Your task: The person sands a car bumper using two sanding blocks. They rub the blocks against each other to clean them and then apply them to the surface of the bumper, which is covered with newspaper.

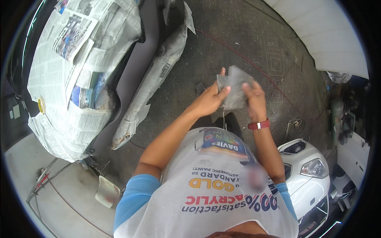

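In front of my body, both hands hold a thin grey sheet (237,93), perhaps sandpaper or paper, smeared by motion. My left hand (208,98) is closed on its left edge, thumb on top. On the opposite edge my right hand (256,98) grips it with thumb and fingers, a red band on the wrist. A smaller flap (223,81) of the same grey stands up near my left thumb. The underside of the sheet is hidden.
On the left stands a dark vehicle body (137,67) masked with newspaper (95,59), a yellow tape roll (41,105) by it. A red cord (248,61) crosses the dark textured floor (222,43). To the right is a white car (307,166) with its headlight.
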{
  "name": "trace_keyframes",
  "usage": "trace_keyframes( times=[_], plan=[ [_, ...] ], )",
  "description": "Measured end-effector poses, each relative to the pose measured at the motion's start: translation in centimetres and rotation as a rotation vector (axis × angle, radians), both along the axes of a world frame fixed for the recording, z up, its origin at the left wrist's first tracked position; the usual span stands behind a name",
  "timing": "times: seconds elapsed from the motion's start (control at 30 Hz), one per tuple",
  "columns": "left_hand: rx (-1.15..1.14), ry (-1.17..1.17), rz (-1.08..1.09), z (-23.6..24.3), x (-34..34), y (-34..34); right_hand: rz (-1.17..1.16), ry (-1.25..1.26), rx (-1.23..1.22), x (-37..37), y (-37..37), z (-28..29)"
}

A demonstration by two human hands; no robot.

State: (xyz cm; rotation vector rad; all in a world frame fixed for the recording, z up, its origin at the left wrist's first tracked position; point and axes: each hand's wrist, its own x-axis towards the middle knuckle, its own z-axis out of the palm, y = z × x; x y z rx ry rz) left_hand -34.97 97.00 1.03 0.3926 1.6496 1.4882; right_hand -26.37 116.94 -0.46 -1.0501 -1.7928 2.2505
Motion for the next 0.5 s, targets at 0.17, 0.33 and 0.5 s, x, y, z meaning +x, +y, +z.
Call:
trace_keyframes(
  times=[0.17,0.33,0.5],
  plan=[
    [0.042,-0.287,0.127,2.2,-5.2,2.5,-0.041,0.064,-0.187,-7.3,4.2,-0.7],
    [0.210,-0.289,0.526,-0.9,-7.3,5.4,0.601,0.096,-0.316,-12.2,4.8,3.0],
    [0.146,-0.434,0.818,-3.4,-8.6,6.0,0.612,0.093,-0.821,-16.0,8.1,1.9]
  ],
)
